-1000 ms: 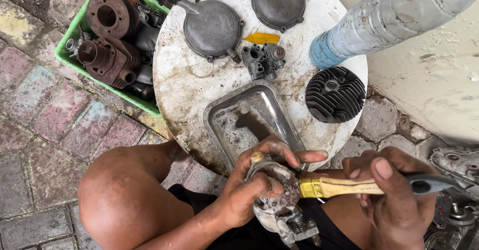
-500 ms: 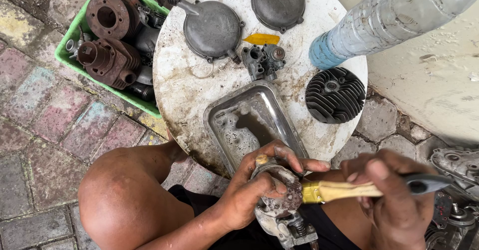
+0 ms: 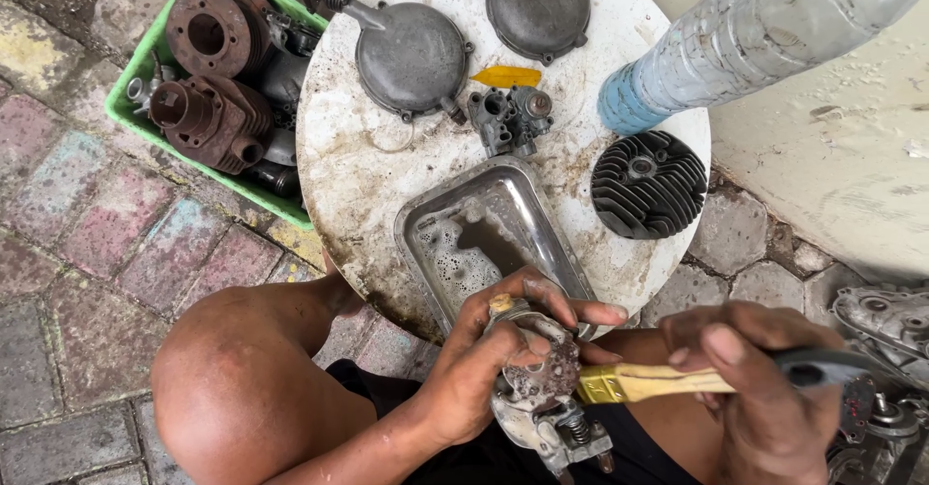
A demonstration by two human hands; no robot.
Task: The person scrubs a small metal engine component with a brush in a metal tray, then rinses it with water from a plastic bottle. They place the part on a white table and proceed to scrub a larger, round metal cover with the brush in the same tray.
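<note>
metal tray, carburetor, finned cylinder head beyond hands

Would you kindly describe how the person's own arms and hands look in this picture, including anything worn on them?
Both arms are bare, with no sleeves, gloves, watch or rings visible. The left hand and right hand are smeared with dark grime and look wet, with dirt around the fingernails. Dark clothing shows only at the lap.

The left hand curls inward, fingers wrapped and thumb pressed down, forearm reaching in from the lower left. The right hand is closed in a fist, knuckles up, beside it.
</note>
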